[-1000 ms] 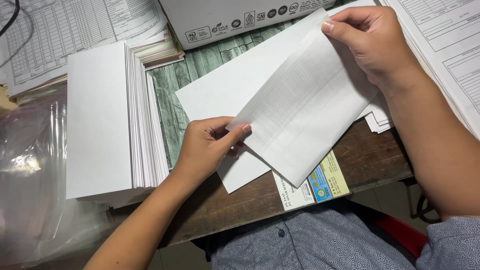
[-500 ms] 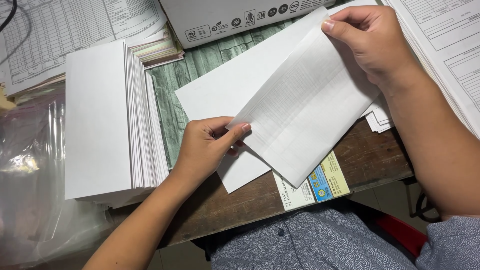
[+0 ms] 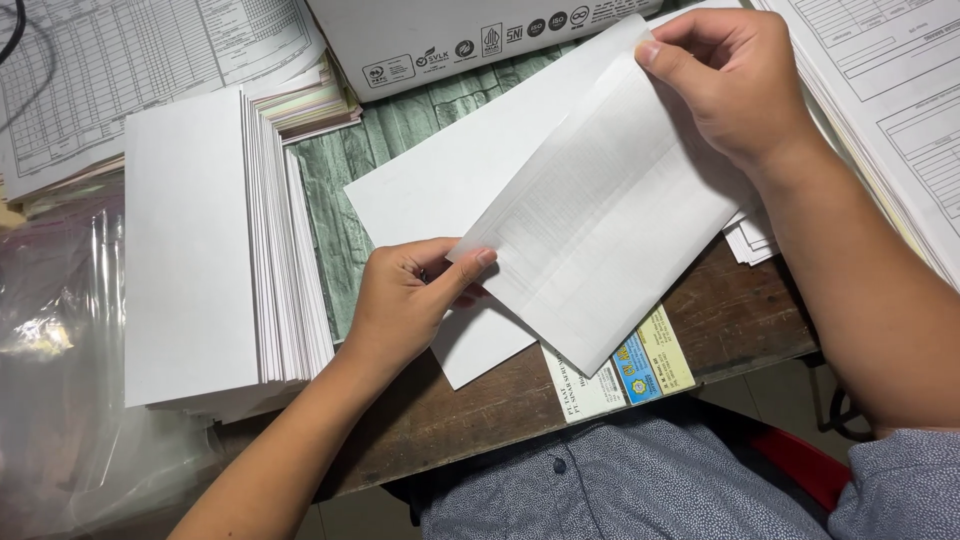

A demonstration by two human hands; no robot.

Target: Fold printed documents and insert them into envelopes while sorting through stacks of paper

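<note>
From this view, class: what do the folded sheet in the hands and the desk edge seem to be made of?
Folded sheet: thin matte white paper, since faint print shows through it, pinched by left hand and right hand.
Desk edge: probably wood, dark brown, worn and dull.

Folded white sheet (image 3: 610,230): thin matt paper, print showing through.
White envelope stack (image 3: 200,250), left of frame: smooth matt paper.
Brown desk (image 3: 480,400): worn, rough wood.
Clear bag (image 3: 60,400), lower left: glossy, crinkled plastic.
</note>
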